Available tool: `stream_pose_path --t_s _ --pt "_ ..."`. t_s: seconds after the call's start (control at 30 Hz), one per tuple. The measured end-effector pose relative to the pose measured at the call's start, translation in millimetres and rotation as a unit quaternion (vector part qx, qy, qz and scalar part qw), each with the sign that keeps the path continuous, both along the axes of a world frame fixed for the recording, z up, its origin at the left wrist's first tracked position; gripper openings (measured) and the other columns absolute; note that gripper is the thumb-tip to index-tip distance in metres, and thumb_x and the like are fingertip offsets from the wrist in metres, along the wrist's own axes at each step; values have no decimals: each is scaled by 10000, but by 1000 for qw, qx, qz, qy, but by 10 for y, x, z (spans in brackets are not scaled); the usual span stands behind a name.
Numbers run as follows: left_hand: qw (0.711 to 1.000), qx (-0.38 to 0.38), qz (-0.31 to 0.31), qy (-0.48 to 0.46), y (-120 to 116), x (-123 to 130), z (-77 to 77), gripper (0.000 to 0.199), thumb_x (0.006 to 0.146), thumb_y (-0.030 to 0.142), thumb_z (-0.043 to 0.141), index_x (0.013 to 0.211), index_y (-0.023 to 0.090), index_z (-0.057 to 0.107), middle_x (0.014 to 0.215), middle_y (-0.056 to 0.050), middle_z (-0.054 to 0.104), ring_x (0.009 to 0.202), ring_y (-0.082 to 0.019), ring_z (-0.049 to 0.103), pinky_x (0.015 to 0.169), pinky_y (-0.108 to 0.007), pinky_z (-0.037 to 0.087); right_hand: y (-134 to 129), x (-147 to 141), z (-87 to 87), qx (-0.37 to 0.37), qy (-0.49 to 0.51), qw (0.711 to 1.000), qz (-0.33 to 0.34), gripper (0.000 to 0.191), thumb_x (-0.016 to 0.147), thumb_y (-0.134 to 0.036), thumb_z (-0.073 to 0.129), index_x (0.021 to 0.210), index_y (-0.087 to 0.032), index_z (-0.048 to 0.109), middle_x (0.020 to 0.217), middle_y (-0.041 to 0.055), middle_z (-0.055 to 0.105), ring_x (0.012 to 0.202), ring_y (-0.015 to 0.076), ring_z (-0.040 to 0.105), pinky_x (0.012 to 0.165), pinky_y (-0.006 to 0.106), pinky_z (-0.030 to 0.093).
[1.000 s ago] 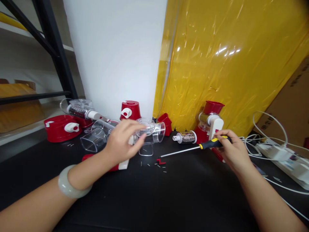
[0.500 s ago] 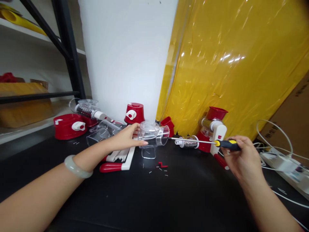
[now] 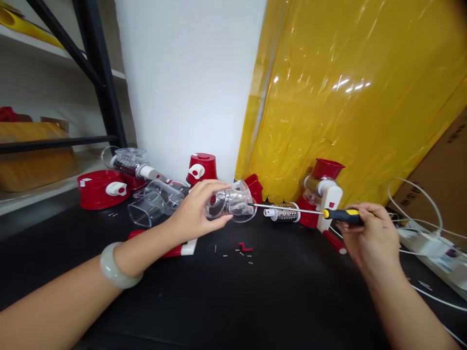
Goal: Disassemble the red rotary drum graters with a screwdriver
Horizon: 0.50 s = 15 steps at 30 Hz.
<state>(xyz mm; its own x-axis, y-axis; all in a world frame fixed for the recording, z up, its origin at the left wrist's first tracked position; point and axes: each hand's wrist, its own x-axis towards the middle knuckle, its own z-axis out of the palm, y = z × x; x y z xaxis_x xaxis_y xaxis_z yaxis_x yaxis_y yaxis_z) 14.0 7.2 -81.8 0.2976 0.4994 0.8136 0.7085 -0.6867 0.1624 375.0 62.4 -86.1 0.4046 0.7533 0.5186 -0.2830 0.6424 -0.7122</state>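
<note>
On the near part of the black bench [image 3: 233,301], loose small metal screws [image 3: 250,263] lie beside a small angular red plastic piece [image 3: 245,248]. To their left, a white crank with a red grip [image 3: 188,248] is partly hidden by the forearm. Farther in, the left hand [image 3: 197,210] grips a clear plastic housing [image 3: 241,198] between thumb and fingers, tilted with its flared end to the right. The right hand [image 3: 374,236] is closed around a black-and-yellow-handled screwdriver [image 3: 343,216], whose tip is at that flared end; contact with a screw cannot be told. Behind the shaft lies a perforated metal drum with white ends [image 3: 286,213].

Beyond, a red-and-white rotary grater [image 3: 330,194] at right looks largely assembled, while the held housing appears separate from any base. A round red plastic base [image 3: 202,166] stands at the back, so joining work seems unfinished, and the loose screws look unused.
</note>
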Motion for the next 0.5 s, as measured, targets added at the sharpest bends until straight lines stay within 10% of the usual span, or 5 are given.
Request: stream_pose_path --t_s 0.5 --pt "994 25 45 93 26 -105 15 561 794 328 738 1324 255 571 1322 -109 591 1153 -273 570 985 -468 489 8 3 -76 -16 -56 998 3 205 645 -279 785 759 -201 633 750 0 634 653 129 568 550 236 482"
